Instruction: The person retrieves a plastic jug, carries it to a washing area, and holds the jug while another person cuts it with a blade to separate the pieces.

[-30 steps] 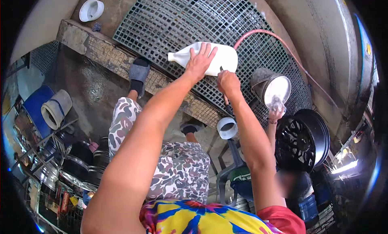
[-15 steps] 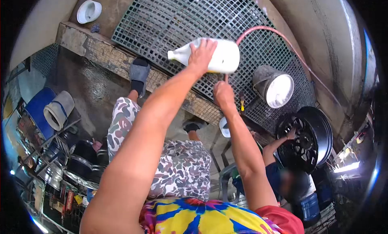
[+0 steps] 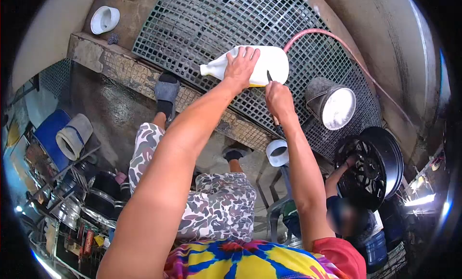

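A white plastic jug (image 3: 272, 62) lies on its side on the green grating, its neck pointing left. My left hand (image 3: 242, 64) grips the jug near its shoulder, fingers spread over the upper side. In my closed right hand (image 3: 280, 100) is a knife (image 3: 269, 76); its short dark blade meets the jug's wall near the base. Part of the handle sticks out below the fist. I cannot tell how deep the blade is in the plastic. A yellowish strip shows along the jug's near edge.
The grating (image 3: 192, 33) rests behind a tiled ledge (image 3: 127, 67). A bucket (image 3: 337, 108) with a white inside stands right, beside a pink hose (image 3: 346, 52). Another person's hand (image 3: 351, 161) touches a black wheel rim (image 3: 370, 168). A white tub (image 3: 105, 20) sits at upper left.
My right hand has moved up and slightly right, bringing the knife blade clearly into view against the jug. My left hand stays on the jug. The view has shifted slightly.
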